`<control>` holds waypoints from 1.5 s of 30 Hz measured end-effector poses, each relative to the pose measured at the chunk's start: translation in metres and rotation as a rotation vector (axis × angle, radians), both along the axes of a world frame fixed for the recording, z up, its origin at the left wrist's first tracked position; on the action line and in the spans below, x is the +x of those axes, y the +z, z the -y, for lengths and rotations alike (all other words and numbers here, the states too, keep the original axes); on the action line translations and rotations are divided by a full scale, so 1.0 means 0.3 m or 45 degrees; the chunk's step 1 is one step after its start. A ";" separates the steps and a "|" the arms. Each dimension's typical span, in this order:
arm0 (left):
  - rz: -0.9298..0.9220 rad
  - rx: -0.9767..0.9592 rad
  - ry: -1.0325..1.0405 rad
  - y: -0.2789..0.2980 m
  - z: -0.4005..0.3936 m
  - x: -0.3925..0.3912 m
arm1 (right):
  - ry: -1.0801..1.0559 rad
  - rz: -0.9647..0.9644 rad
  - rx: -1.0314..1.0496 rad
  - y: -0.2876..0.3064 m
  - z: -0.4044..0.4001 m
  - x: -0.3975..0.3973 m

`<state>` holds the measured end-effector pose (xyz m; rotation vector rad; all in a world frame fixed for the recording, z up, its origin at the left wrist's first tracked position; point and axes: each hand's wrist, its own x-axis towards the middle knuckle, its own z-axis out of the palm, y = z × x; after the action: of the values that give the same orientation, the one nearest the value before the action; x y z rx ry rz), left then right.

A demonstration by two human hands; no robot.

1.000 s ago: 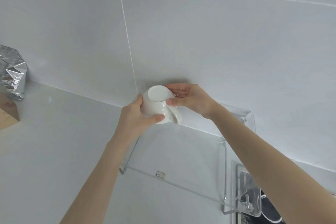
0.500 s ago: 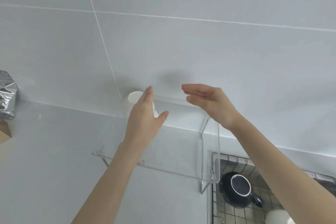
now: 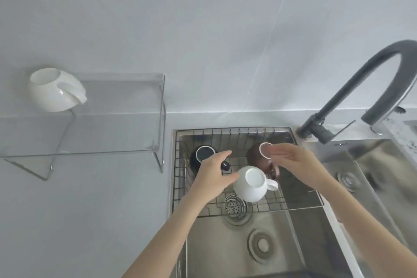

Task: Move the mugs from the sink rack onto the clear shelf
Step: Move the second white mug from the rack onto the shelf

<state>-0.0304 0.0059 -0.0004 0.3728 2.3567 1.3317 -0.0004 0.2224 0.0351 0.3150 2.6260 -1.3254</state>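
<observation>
On the far left, a white mug [image 3: 55, 89] sits upside down on the clear shelf [image 3: 117, 119], base up, its handle pointing toward the right and the viewer. It stands at the shelf's left end, and the rest of the shelf to its right is bare up to the right side wall. The shelf stands on the grey desk [image 3: 90, 221], its right leg near the sink's left edge; its clear edges are hard to trace against the desk.

In the wire sink rack [image 3: 237, 134] three mugs stand upside down. A dark mug [image 3: 204, 156] is at the rack's left, its handle toward the viewer and partly covered by the left hand [image 3: 214, 178]. That hand is open, fingers spread, thumb touching or just beside the second white mug [image 3: 251, 184], which sits at the rack's front with its handle pointing right. A brown mug [image 3: 261, 157] is at the back right, largely hidden by the right hand [image 3: 291, 160], which is open and blurred over it; whether it touches cannot be told. Both hands hold nothing.

A dark curved tap [image 3: 383, 88] arches at the right, cut off by the frame edge.
</observation>
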 end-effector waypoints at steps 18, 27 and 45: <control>0.241 -0.247 0.036 -0.300 -0.268 0.001 | 0.218 0.217 0.215 -0.427 -0.094 0.004; 0.118 -0.244 0.044 -0.267 -0.225 -0.005 | 0.147 0.107 0.176 -0.369 -0.074 0.005; -0.358 -0.119 0.375 0.486 0.449 -0.125 | 0.374 -0.417 0.052 0.375 0.527 -0.213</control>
<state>-0.0679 -0.1288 0.1455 0.1997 2.7846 1.3635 -0.0643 0.0644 0.1478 -0.2993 2.8175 -1.3168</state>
